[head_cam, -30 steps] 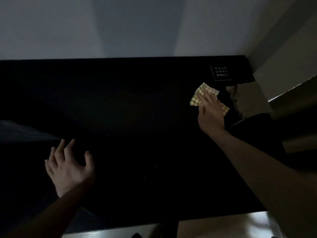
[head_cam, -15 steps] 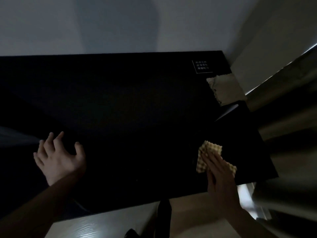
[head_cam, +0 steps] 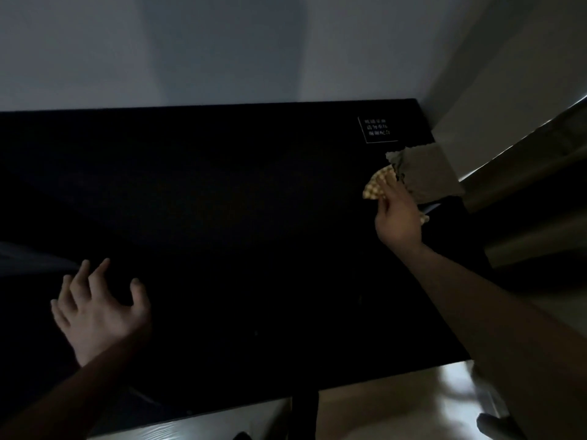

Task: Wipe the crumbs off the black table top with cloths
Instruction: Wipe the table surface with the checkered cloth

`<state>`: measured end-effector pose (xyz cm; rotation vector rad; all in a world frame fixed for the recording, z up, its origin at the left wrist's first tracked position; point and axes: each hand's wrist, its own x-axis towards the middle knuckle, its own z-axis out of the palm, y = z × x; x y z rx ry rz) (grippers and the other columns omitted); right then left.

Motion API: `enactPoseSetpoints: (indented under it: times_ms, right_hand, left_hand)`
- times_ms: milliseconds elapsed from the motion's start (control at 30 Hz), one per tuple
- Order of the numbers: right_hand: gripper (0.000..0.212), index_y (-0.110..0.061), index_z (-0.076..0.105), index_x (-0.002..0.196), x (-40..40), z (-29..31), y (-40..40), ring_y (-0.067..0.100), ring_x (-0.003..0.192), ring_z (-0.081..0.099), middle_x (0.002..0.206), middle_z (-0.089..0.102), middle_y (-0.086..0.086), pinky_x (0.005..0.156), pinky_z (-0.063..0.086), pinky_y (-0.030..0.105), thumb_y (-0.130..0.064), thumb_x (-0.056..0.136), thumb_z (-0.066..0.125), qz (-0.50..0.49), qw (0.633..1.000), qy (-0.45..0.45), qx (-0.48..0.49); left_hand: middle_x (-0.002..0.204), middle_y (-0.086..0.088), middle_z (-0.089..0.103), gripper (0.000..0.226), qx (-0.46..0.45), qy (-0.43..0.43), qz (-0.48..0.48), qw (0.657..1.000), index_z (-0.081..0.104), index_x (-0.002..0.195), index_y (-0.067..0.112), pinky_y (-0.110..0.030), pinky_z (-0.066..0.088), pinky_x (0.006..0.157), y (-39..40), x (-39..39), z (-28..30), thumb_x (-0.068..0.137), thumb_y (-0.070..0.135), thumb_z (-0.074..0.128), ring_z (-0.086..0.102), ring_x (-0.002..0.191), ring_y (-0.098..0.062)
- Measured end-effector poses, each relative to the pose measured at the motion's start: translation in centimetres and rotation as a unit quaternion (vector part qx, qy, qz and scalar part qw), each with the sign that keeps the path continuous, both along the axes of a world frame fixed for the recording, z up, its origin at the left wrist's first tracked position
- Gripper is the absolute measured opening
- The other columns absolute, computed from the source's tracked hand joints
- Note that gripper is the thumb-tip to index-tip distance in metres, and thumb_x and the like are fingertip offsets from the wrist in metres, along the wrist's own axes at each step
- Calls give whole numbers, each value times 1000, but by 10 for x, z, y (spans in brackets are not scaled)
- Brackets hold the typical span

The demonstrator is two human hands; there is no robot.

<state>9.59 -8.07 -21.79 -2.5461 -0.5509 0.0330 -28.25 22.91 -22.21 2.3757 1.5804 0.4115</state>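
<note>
While right hand (head_cam: 397,217) presses checked cloth (head_cam: 376,185) flat, fingers straight, at far right of black surface (head_cam: 222,201), beside grey cloth (head_cam: 425,173), we judge uncleaned area lies leftward; left hand (head_cam: 98,312) hovers spread, holding nothing.

yellow-white check cloth (head_cam: 376,185), blk table top (head_cam: 222,201)
</note>
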Motion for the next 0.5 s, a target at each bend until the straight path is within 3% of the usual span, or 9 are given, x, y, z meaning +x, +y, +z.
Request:
enactPoseSetpoints:
  times_ms: [167,367,500]
  right_hand:
    - [57,-21,45,157,-52,-4,-29,24,158,27,168,35,0,129,22,51,0,104,48,47,999,-5,-27]
    - [52,-16,51,153,-147,4,-113,13,155,36,164,43,-1,127,30,30,-7,102,45,54,998,-5,22]
    - [48,-17,56,149,-166,8,-141,10,150,43,160,49,-2,125,33,29,-12,104,42,58,998,-13,-12]
  left_hand:
    - [157,-3,35,60,9,-5,2,1000,41,142,28,-58,15,122,1,-1,-4,87,52,45,21,151,-28]
    - [157,-3,33,57,9,0,1,1000,40,142,27,-59,16,122,-1,-2,-5,90,50,47,20,151,-29]
    - [156,-4,35,58,11,-4,1,1000,40,141,25,-60,18,121,0,-3,-6,90,51,46,21,150,-30]
